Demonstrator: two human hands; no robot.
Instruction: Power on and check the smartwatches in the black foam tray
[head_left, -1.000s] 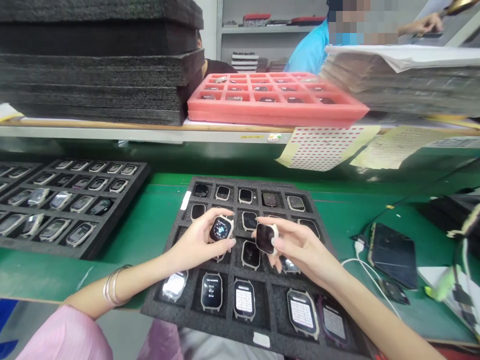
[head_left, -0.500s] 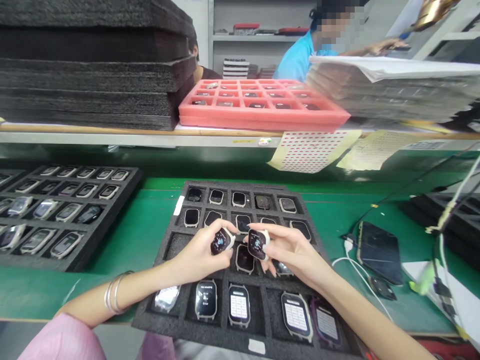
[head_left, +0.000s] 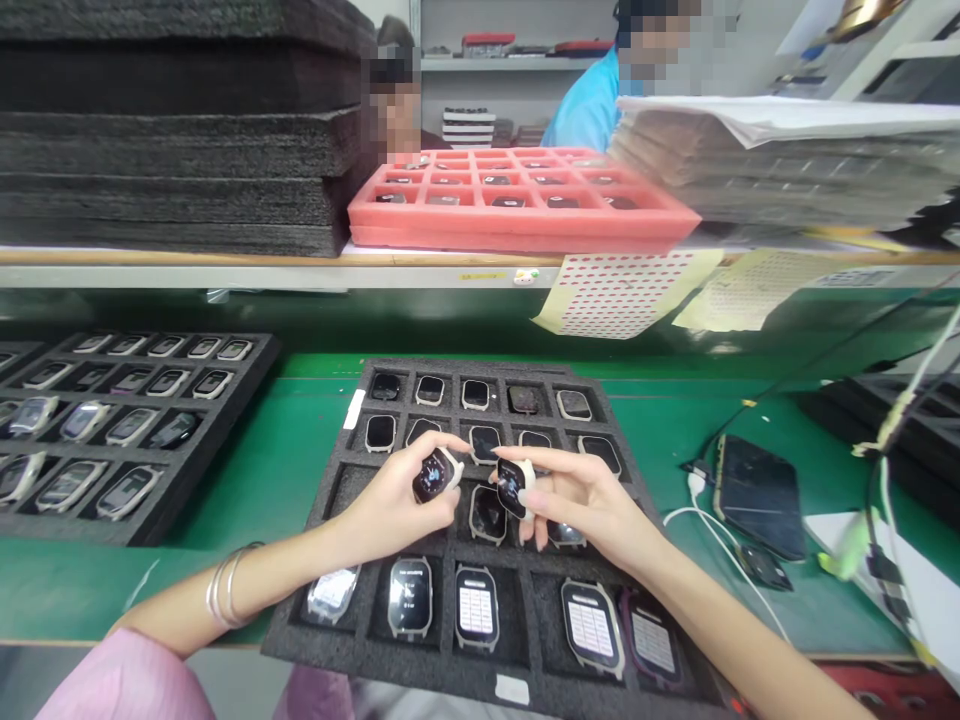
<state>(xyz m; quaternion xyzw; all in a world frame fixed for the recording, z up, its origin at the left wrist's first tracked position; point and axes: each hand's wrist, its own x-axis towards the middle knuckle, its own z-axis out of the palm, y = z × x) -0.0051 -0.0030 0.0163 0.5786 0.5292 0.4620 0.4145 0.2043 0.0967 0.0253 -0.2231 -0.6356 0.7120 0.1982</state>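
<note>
My left hand point(head_left: 409, 495) is closed around a smartwatch case point(head_left: 433, 474) with a lit dark screen, the thumb and forefinger gripping its edges. Facing it, my right hand point(head_left: 577, 495) pinches a second smartwatch case point(head_left: 511, 487), also lit and turned partly sideways. Neither watch has a strap in sight. Both are held a little apart above a black foam tray point(head_left: 512, 688). In the tray's compartments lie several more watch cases; one in the front row, a silver watch case point(head_left: 477, 607), shows a white grid on its screen.
At left, another foam tray point(head_left: 259, 385) holds watches. A phone point(head_left: 759, 497) and a white cable point(head_left: 694, 490) lie at right. On the shelf ahead stand stacked black foam point(head_left: 172, 150) and a pink foam tray point(head_left: 517, 236). Two people are behind it.
The watch in my right hand has turned more edge-on, and the one in my left hand has tilted slightly. My view has shifted a little; a person behind the shelf shows more.
</note>
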